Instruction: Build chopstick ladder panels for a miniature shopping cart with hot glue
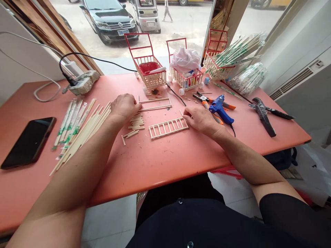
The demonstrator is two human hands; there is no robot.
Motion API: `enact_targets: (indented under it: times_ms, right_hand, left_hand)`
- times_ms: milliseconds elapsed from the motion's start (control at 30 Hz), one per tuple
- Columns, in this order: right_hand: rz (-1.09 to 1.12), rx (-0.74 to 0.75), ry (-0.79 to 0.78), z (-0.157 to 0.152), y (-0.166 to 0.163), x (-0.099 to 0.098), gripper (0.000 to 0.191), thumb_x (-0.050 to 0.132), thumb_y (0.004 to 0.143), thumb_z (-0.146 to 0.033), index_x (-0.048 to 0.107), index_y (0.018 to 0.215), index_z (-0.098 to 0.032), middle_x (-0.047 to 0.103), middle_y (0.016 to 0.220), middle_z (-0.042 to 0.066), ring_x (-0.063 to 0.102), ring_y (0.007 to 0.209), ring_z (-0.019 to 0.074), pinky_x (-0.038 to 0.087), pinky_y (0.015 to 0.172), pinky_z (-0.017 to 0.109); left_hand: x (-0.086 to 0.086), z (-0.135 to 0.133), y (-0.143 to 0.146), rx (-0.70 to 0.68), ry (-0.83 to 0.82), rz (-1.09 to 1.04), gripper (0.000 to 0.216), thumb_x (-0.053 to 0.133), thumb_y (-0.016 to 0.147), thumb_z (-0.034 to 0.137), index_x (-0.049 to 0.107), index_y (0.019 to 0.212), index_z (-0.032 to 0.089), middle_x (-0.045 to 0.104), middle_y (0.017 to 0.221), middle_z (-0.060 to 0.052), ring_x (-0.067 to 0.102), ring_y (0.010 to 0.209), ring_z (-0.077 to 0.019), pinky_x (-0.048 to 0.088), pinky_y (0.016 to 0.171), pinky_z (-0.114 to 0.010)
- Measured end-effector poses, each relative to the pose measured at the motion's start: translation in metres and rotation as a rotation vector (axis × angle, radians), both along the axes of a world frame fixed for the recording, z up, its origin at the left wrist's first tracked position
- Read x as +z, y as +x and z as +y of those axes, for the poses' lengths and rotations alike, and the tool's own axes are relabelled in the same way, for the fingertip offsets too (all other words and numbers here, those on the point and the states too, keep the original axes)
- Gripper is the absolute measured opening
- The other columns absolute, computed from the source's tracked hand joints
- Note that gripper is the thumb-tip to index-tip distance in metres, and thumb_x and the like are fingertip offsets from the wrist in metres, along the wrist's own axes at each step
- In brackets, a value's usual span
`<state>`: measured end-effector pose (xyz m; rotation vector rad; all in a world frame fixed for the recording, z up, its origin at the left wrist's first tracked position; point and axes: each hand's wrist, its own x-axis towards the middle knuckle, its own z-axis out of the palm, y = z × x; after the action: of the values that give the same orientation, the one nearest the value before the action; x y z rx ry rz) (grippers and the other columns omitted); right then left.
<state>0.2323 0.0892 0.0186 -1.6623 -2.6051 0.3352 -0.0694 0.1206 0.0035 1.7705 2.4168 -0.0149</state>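
Observation:
My left hand (124,107) is closed, its fingertips at the left end of a plain rectangular frame of wooden sticks (155,100). Below that lies a ladder-like stick frame (169,128) with several rungs. At its right end is my right hand (201,119), thumb and fingers pinched together, with a short wooden stick (181,112) poking out by the fingertips. Its lower end is hidden. Cut short sticks (137,120) form a loose pile just below my left hand. Long wooden sticks (84,132) lie beside my left forearm.
Small stick-built carts (152,77) stand along the back, one carrying a white bag (184,58). Right of my right hand are a blue glue gun (221,109), pliers (203,97) and a black-handled tool (263,117). A phone (28,142) and a plugged-in power block (84,82) are left.

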Motion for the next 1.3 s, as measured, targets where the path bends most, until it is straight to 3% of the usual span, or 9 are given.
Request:
enact_targets:
  times_ms: [100,200,300,367,500,633,967,1100,1300]
  right_hand:
    - [0.118,0.028,0.07,0.003,0.002,-0.004,0.026,0.059,0.111,-0.013,0.082,0.123,-0.014,0.085,0.127,0.016,0.074,0.118,0.0294,0.047,0.097,0.036]
    - [0.186,0.075,0.106,0.006,0.005,-0.007,0.023,0.059,0.109,-0.013,0.081,0.115,-0.015,0.084,0.118,0.014,0.072,0.107,0.0272,0.046,0.095,0.035]
    - [0.227,0.133,0.092,0.007,0.005,-0.009,0.015,0.064,0.108,-0.015,0.079,0.11,-0.016,0.082,0.113,0.012,0.068,0.102,0.0254,0.044,0.093,0.034]
    - [0.247,0.161,0.069,0.006,0.005,-0.008,0.012,0.066,0.108,-0.016,0.078,0.109,-0.016,0.081,0.112,0.012,0.067,0.102,0.0245,0.043,0.093,0.033]
    - [0.256,0.189,0.047,0.003,0.004,-0.006,0.009,0.069,0.109,-0.017,0.078,0.108,-0.017,0.079,0.11,0.011,0.066,0.104,0.0239,0.042,0.092,0.032]
    - [0.243,0.174,0.045,0.003,0.004,-0.005,0.013,0.068,0.109,-0.015,0.081,0.111,-0.016,0.08,0.112,0.011,0.066,0.104,0.0233,0.043,0.093,0.031]
    - [0.217,0.243,0.039,0.008,0.0,-0.015,0.022,0.065,0.113,-0.019,0.085,0.121,-0.015,0.08,0.126,0.015,0.071,0.11,0.0253,0.046,0.099,0.033]
    - [0.13,0.259,0.071,0.005,-0.008,-0.005,0.026,0.062,0.116,-0.02,0.086,0.121,-0.013,0.079,0.129,0.018,0.07,0.119,0.0285,0.046,0.103,0.036]
    - [-0.059,0.271,0.025,-0.002,-0.032,0.015,0.027,0.062,0.116,-0.019,0.085,0.129,-0.013,0.078,0.134,0.019,0.069,0.119,0.0293,0.044,0.097,0.036]
  left_hand:
    - [-0.007,0.008,-0.002,0.011,0.037,-0.022,0.037,0.071,0.085,0.033,0.085,0.115,0.015,0.084,0.134,-0.026,0.075,0.13,-0.0466,0.062,0.108,-0.055]
    - [-0.013,0.018,-0.008,0.04,0.161,-0.132,0.018,0.077,0.066,0.025,0.077,0.084,0.02,0.083,0.097,-0.021,0.077,0.118,-0.0479,0.062,0.103,-0.058]
    - [-0.013,0.021,-0.015,0.076,0.206,-0.251,0.017,0.077,0.06,0.023,0.06,0.061,0.027,0.061,0.058,-0.008,0.077,0.109,-0.0466,0.06,0.103,-0.06]
    - [-0.01,0.018,-0.018,0.1,0.208,-0.35,0.022,0.075,0.061,0.022,0.056,0.054,0.028,0.047,0.047,-0.004,0.077,0.101,-0.043,0.059,0.103,-0.058]
    - [0.002,0.007,-0.022,0.148,0.205,-0.552,0.015,0.073,0.067,0.017,0.064,0.057,0.024,0.058,0.05,-0.003,0.065,0.068,-0.0254,0.06,0.079,-0.046]
    - [0.015,-0.007,-0.028,0.183,0.283,-0.776,0.013,0.073,0.076,0.012,0.068,0.066,0.018,0.068,0.059,-0.005,0.055,0.058,-0.0144,0.051,0.062,-0.031]
    - [0.039,-0.06,-0.056,0.329,0.762,-1.191,0.018,0.074,0.076,0.002,0.068,0.069,0.017,0.064,0.056,-0.001,0.053,0.05,-0.0124,0.042,0.047,-0.02]
    - [0.042,-0.077,-0.058,0.383,0.823,-1.289,0.023,0.077,0.081,-0.001,0.067,0.07,0.017,0.062,0.058,-0.001,0.053,0.052,-0.0123,0.04,0.046,-0.019]
    - [0.049,-0.084,-0.057,0.316,0.92,-1.367,0.025,0.084,0.086,0.009,0.065,0.073,0.018,0.058,0.062,0.001,0.05,0.059,-0.0094,0.041,0.048,-0.014]
